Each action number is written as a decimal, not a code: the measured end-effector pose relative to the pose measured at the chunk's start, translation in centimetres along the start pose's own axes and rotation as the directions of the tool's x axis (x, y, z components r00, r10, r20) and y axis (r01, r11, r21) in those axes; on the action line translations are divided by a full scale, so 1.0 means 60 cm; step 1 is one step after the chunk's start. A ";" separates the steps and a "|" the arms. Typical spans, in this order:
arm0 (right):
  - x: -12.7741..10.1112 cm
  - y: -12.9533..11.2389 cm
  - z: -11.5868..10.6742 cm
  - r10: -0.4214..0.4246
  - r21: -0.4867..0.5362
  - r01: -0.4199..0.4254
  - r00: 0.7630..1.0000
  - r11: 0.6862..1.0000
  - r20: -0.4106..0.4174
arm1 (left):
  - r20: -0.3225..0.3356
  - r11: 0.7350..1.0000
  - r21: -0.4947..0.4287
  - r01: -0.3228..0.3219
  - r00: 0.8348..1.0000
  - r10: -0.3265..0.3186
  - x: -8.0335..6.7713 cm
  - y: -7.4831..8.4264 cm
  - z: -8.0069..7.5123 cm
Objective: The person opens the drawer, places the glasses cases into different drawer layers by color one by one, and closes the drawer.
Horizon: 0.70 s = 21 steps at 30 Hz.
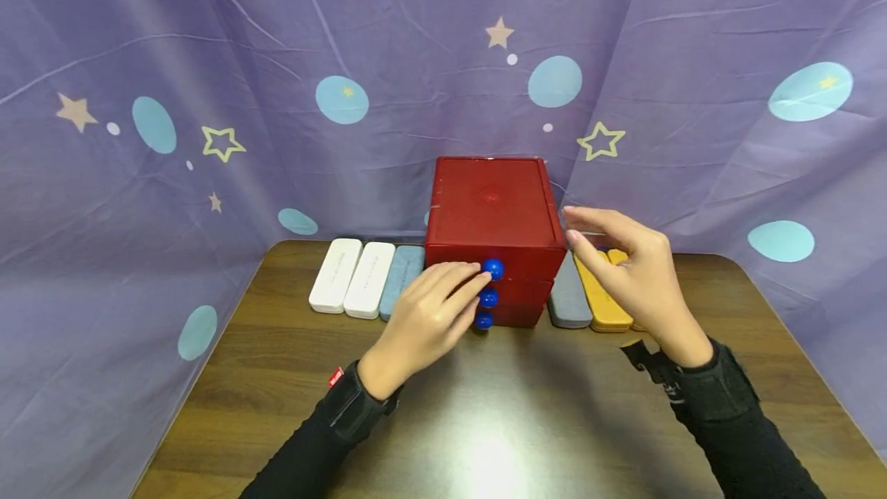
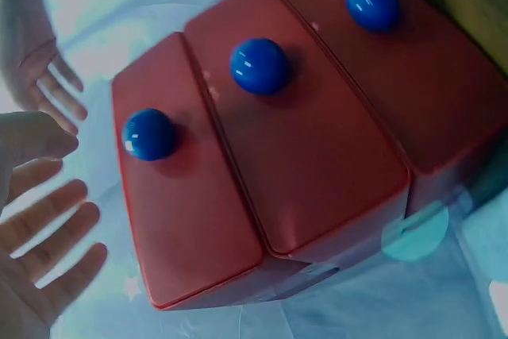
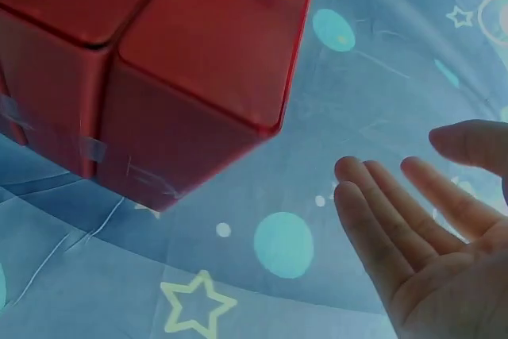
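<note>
A: Biggest first, what's in front of you?
B: Red drawer box (image 1: 493, 210), back-centre of the table (image 1: 485, 422), w/ 3 blue knobs (image 1: 492, 269) down its front.
A: Your hands?
B: Left hand (image 1: 426, 322): fingers relaxed, tips at the top knob, no grip. Right hand (image 1: 634, 276): spread, just beside the box's right side, not touching.

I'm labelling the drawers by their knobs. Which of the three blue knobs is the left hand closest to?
The top blue knob: the left hand has its fingertips right beside it, while the middle knob and bottom knob sit lower on the red drawer box.
</note>
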State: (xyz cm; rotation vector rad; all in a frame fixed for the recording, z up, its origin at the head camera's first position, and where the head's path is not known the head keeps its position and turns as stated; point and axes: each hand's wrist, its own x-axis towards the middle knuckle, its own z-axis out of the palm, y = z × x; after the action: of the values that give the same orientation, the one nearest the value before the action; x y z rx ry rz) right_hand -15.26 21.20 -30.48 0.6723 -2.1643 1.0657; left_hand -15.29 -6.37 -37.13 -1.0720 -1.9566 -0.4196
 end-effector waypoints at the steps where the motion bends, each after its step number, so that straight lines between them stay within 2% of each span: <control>1: 0.007 0.003 -0.003 0.035 -0.005 -0.035 0.999 0.999 0.019 | 0.009 0.999 0.028 -0.039 0.999 0.038 0.004 -0.002 0.003; 4: 0.026 0.015 -0.006 0.119 -0.035 -0.116 0.990 0.993 0.078 | 0.073 0.977 0.145 -0.157 0.986 0.147 0.013 -0.009 0.010; 8: 0.045 0.035 0.004 0.205 -0.066 -0.197 0.969 0.978 0.139 | 0.191 0.915 0.277 -0.294 0.950 0.247 0.018 -0.018 0.018; 12: 0.061 0.056 0.014 0.276 -0.091 -0.264 0.944 0.960 0.180 | 0.274 0.864 0.325 -0.384 0.913 0.303 0.020 -0.023 0.028; 14: 0.068 0.065 0.016 0.313 -0.101 -0.298 0.927 0.949 0.208 | 0.296 0.850 0.328 -0.412 0.900 0.321 0.022 -0.024 0.034; 17: 0.076 0.076 0.016 0.382 -0.094 -0.371 0.882 0.924 0.277 | 0.309 0.835 0.333 -0.437 0.888 0.341 0.026 -0.025 0.041; 21: 0.088 0.083 0.019 0.458 -0.058 -0.476 0.796 0.877 0.395 | 0.313 0.828 0.339 -0.446 0.884 0.348 0.026 -0.027 0.044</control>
State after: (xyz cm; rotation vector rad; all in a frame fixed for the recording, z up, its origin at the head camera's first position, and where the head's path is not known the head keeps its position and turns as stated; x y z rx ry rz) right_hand -22.51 22.11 -29.75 0.3960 -2.7675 1.3194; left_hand -18.43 -4.84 -37.30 -1.2553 -1.8370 0.3518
